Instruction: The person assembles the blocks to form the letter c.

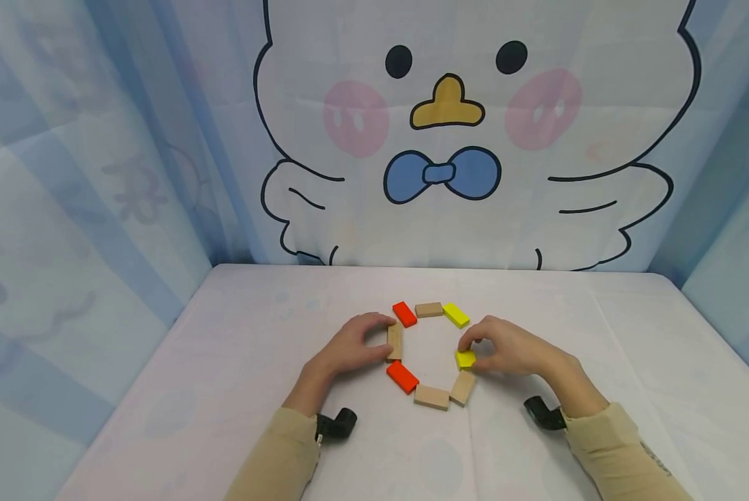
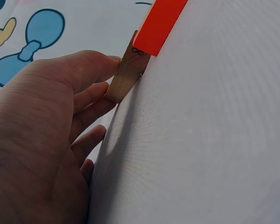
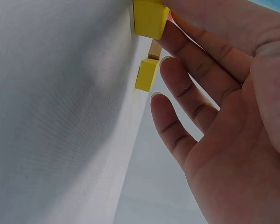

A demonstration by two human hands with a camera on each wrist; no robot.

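My left hand (image 1: pixel 349 346) pinches a plain wooden block (image 1: pixel 396 341) at the left side of a ring of small blocks. In the left wrist view, thumb and fingertips meet that block beside a red block (image 2: pixel 159 28). Across the ring, my right hand (image 1: pixel 513 346) holds a yellow block (image 1: pixel 466 359) between thumb and fingers. Just below it lies a wooden block (image 1: pixel 462 387). The right wrist view shows the held yellow block at the top, its other fingers spread, and a second yellow block (image 3: pixel 147 74) farther off.
A red block (image 1: pixel 405 314), a wooden block (image 1: pixel 429 309) and a yellow block (image 1: pixel 456 315) form the ring's far side. Nearer are a red block (image 1: pixel 402 377) and a wooden block (image 1: pixel 432 397). A white cloth covers the table (image 1: pixel 192 417); a printed curtain (image 1: pixel 449 229) hangs behind.
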